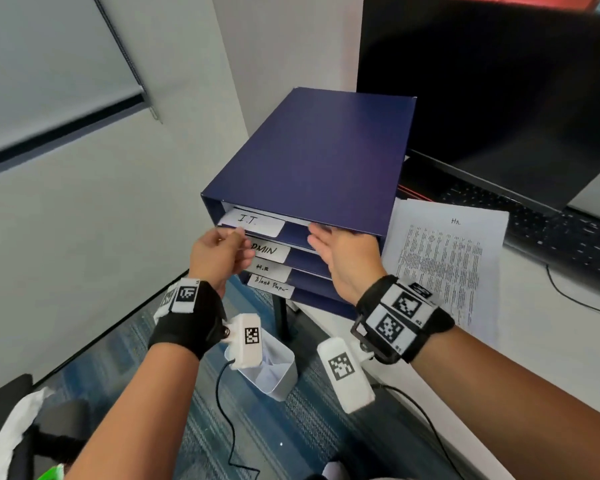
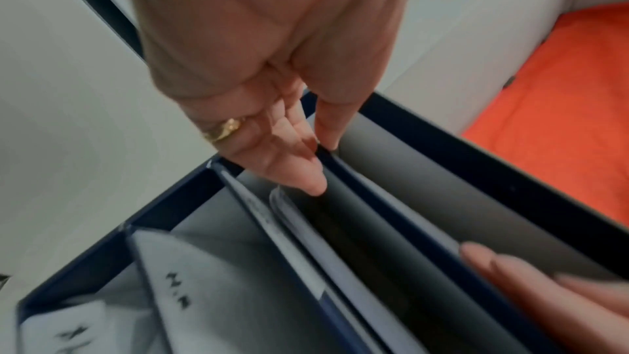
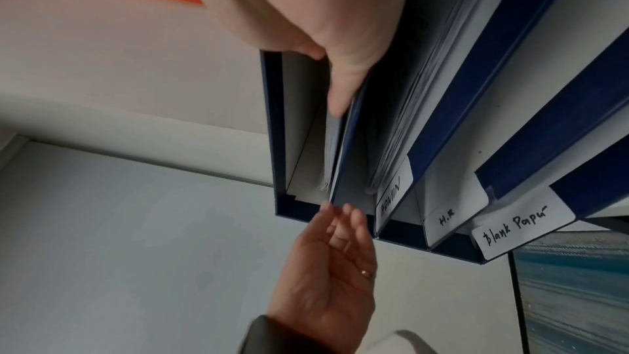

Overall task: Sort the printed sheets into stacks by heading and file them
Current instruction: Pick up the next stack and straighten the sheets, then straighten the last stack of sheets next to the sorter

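— Hands?
— Both were at the top slot of the blue file box [image 1: 312, 157]. The left hand [image 1: 219, 252] had relaxed fingers whose tips touched the front edge by the "I.T." tab [image 1: 253, 221], gripping nothing. The right hand [image 1: 343, 251] was flat, fingers straight, resting on the sheets [image 3: 328, 150] inside that slot.
— Remaining paper?
— An "HR" stack [image 1: 444, 258] lay on the desk [image 1: 551, 358] just right of the right hand. Tabs reading "ADMIN" [image 1: 269, 251], "H.R" [image 1: 267, 269] and "Blank Paper" [image 1: 272, 284] sat below the hands.
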The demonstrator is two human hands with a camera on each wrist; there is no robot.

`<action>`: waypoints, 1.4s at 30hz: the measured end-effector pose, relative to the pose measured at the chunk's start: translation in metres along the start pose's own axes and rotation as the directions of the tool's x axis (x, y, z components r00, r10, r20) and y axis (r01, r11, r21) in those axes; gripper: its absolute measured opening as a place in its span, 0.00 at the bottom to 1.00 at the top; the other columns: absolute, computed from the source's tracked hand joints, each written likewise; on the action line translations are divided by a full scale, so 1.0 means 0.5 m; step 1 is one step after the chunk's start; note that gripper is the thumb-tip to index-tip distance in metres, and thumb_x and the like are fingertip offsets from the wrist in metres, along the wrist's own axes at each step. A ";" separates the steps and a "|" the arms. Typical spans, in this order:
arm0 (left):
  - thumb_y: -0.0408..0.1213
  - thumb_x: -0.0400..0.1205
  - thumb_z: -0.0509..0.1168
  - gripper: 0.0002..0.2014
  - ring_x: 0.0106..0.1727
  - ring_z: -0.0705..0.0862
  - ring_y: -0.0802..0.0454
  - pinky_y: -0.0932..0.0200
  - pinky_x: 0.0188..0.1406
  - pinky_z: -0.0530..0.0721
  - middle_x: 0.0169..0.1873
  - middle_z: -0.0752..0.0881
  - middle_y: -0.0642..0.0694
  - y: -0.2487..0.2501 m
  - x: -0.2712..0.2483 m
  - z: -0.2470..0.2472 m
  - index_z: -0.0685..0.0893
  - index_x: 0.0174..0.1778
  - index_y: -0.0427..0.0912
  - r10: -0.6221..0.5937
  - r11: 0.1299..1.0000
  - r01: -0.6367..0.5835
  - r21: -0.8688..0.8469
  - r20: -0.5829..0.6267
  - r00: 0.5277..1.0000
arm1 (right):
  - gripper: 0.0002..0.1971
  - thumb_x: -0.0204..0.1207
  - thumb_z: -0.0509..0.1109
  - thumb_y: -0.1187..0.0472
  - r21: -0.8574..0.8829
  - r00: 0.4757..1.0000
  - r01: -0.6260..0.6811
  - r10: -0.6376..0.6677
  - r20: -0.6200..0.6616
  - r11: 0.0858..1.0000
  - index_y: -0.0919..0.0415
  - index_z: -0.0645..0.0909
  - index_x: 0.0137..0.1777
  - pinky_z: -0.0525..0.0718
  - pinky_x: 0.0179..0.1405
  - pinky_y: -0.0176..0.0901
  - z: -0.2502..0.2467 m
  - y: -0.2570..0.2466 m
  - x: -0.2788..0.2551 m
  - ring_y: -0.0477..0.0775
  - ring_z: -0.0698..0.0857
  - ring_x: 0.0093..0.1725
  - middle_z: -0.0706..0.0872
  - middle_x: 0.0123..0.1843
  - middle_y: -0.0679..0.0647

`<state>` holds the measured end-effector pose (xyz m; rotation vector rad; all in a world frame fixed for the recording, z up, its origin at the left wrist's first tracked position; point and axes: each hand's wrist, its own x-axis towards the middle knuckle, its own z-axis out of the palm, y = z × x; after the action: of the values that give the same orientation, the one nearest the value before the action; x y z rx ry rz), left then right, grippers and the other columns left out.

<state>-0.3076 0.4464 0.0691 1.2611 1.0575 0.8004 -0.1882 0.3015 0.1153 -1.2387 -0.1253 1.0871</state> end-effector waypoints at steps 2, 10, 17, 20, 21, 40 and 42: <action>0.34 0.83 0.63 0.07 0.26 0.84 0.56 0.67 0.24 0.83 0.34 0.85 0.44 -0.024 -0.013 0.011 0.77 0.39 0.44 -0.044 0.998 0.042 0.038 0.061 0.997 | 0.15 0.88 0.51 0.67 0.177 0.998 0.057 -0.060 0.014 0.983 0.65 0.70 0.71 0.79 0.67 0.50 -0.005 0.008 -0.017 0.58 0.81 0.63 0.81 0.61 0.59; 0.32 0.84 0.61 0.08 0.22 0.81 0.58 0.69 0.22 0.78 0.30 0.84 0.45 -0.144 -0.097 0.121 0.78 0.39 0.40 -0.365 0.877 0.192 0.440 0.353 0.861 | 0.08 0.82 0.62 0.65 -0.491 0.992 0.033 0.030 0.120 0.871 0.58 0.83 0.53 0.84 0.41 0.40 -0.179 0.017 -0.056 0.51 0.84 0.45 0.85 0.45 0.53; 0.29 0.83 0.61 0.11 0.29 0.76 0.53 0.65 0.30 0.78 0.28 0.80 0.44 -0.239 -0.184 0.249 0.80 0.34 0.40 -0.482 0.802 0.208 0.560 0.400 0.780 | 0.15 0.81 0.62 0.63 -0.766 0.983 -0.090 -0.064 -0.170 0.636 0.78 0.81 0.55 0.83 0.45 0.47 -0.424 0.026 -0.033 0.60 0.85 0.45 0.87 0.47 0.64; 0.31 0.82 0.63 0.09 0.32 0.76 0.52 0.66 0.29 0.79 0.33 0.79 0.42 -0.268 -0.207 0.300 0.76 0.35 0.41 -0.517 0.824 0.341 0.452 0.354 0.780 | 0.17 0.83 0.55 0.63 -0.906 0.980 -0.178 -0.018 -0.200 0.384 0.75 0.80 0.57 0.81 0.55 0.50 -0.517 0.046 -0.025 0.66 0.83 0.60 0.85 0.59 0.67; 0.31 0.82 0.63 0.07 0.33 0.76 0.52 0.64 0.31 0.80 0.35 0.79 0.42 -0.276 -0.212 0.317 0.75 0.38 0.41 -0.522 0.835 0.388 0.391 0.337 0.784 | 0.16 0.83 0.53 0.63 -0.939 0.982 -0.185 0.009 -0.191 0.288 0.72 0.79 0.58 0.79 0.55 0.46 -0.540 0.054 -0.022 0.65 0.81 0.61 0.82 0.61 0.64; 0.41 0.69 0.71 0.20 0.51 0.87 0.38 0.49 0.55 0.86 0.49 0.88 0.38 -0.258 -0.164 0.469 0.83 0.54 0.34 -0.325 0.785 0.192 0.590 0.127 0.937 | 0.16 0.84 0.52 0.59 -0.985 0.985 -0.128 0.130 -0.113 0.117 0.68 0.77 0.56 0.74 0.60 0.44 -0.670 0.074 -0.002 0.63 0.77 0.69 0.80 0.61 0.61; 0.39 0.72 0.71 0.14 0.50 0.87 0.39 0.53 0.51 0.86 0.47 0.89 0.38 -0.261 -0.185 0.461 0.85 0.51 0.35 -0.279 0.759 0.078 0.646 0.215 0.936 | 0.16 0.84 0.54 0.58 -0.957 0.984 -0.171 -0.010 -0.178 0.235 0.67 0.80 0.56 0.74 0.58 0.43 -0.682 0.064 0.006 0.63 0.80 0.65 0.82 0.59 0.61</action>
<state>-0.1332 0.2594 -0.0464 1.7448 1.2180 0.0661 0.0021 0.0647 -0.0433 -2.5218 -0.7500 0.9617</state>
